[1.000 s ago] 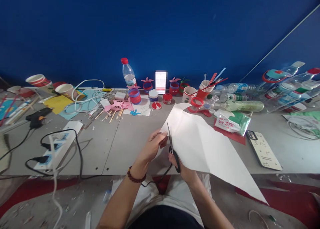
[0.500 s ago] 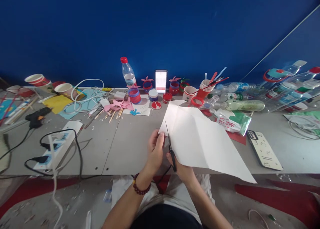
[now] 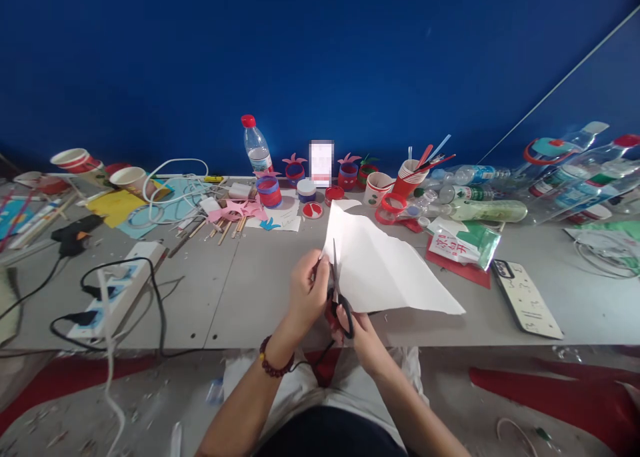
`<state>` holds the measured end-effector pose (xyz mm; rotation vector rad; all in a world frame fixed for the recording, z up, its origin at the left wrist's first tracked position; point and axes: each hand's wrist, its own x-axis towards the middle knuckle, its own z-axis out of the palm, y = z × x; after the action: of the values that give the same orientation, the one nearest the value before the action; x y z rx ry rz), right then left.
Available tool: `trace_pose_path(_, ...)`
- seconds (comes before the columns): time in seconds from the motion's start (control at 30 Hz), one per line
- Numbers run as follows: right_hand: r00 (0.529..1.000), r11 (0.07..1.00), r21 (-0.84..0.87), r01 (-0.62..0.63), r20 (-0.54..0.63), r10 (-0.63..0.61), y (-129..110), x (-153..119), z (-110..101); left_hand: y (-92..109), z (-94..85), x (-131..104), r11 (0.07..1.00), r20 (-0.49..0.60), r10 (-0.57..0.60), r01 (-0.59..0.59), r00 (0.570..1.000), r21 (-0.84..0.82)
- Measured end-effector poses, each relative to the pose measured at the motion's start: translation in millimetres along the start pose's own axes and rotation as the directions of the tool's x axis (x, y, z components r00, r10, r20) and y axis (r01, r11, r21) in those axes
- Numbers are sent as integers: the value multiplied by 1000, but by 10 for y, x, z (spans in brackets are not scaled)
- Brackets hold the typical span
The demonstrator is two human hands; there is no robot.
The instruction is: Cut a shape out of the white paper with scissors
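Observation:
My left hand (image 3: 309, 285) pinches the left edge of a large white sheet of paper (image 3: 380, 260). In my right hand (image 3: 357, 334) is a pair of scissors (image 3: 345, 308) with black handles, its blades pointing away from me and slightly apart at the paper's left side. The sheet is creased and has an uneven outer edge. Its far corner reaches toward a small white paper scrap (image 3: 349, 204). A bead bracelet (image 3: 276, 358) circles my left wrist.
A power strip (image 3: 120, 287) and a glue gun (image 3: 75, 236) lie at left, with cables trailing over the table edge. Along the back stand a bottle (image 3: 257, 147), paint jars (image 3: 306, 190) and paper cups (image 3: 379, 189). Plastic bottles (image 3: 487, 210) and a phone (image 3: 527, 299) lie at right.
The sheet has turned and drawn in, its right corner now farther from the front edge. The scissor blades have spread, with both handle loops now showing. My left hand has shifted slightly.

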<state>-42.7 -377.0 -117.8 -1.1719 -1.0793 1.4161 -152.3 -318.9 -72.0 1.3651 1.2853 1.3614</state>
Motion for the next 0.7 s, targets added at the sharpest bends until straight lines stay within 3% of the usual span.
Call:
trace_pose_path(0.1,978,952,230,-202,103,183,-63,-19,25,49,-35,48,995,45,68,-71,997,69)
trace_pose_path(0.17,964,918,304,-254,151,217,-94,-31,5,73,-44,77,991,110,68,-80,992,106)
trace_pose_path(0.37,924,858,411,-307,345,165,-162,-56,-3,60,-20,96,984,235,-8,-34,972,175)
trace_pose_path(0.53,902,802,490,-342,410,135,-294,-26,42,9,-59,115,981,301,-184,156,936,114)
trace_pose_path(0.7,896,809,482,-338,427,120,-243,-35,26,23,-101,193,985,364,-126,160,923,-64)
